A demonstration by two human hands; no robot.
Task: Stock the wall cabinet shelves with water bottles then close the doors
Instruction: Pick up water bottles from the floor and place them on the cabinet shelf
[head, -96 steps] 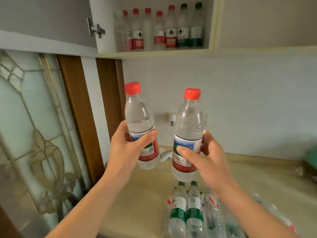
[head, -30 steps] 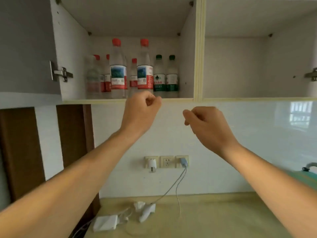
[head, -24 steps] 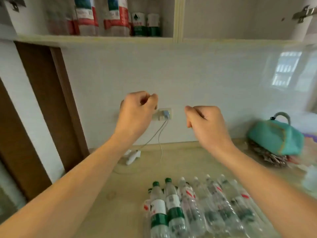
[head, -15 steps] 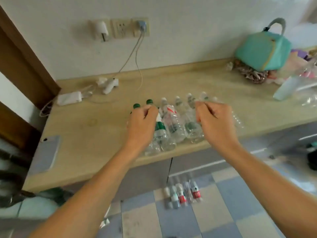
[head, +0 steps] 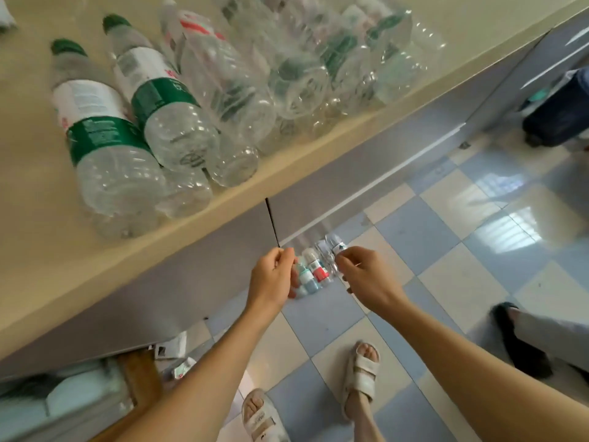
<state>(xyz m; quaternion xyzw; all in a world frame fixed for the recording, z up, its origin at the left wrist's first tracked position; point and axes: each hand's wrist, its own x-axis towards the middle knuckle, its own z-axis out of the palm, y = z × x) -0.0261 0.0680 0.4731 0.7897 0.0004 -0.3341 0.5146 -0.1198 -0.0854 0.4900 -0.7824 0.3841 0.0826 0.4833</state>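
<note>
Left hand (head: 273, 275) hangs low over the floor, fingers curled loosely toward the palm with thumb against forefinger; nothing in its grip. Right hand (head: 363, 275) alongside it, level with it, fingers likewise curled, thumb and forefinger tips close together; whether it pinches anything cannot be told. Between and just beyond the two hands, down on the checkered floor (head: 446, 250), lies a small cluster of bottles (head: 314, 272), red and teal labels visible, packed side by side against the base of the grey lower cabinet front (head: 197, 282); long axes roughly parallel, running away from the hands toward the cabinet, the left hand partly covering the nearest one. Whether either hand touches this cluster cannot be told. Above and to the left of the hands, the tabletop (head: 38, 224) carries the main row of water bottles (head: 204, 90), all lying on their sides, touching shoulder to shoulder, bases toward the near edge, caps pointing away. The two leftmost carry green caps and green-and-white labels (head: 95, 132); further right one shows a red-printed label; the rest blurred. Below the hands, two feet in pale sandals (head: 361, 374) on the tiles. To the far right, a dark shoe (head: 522, 342) of another person.
</note>
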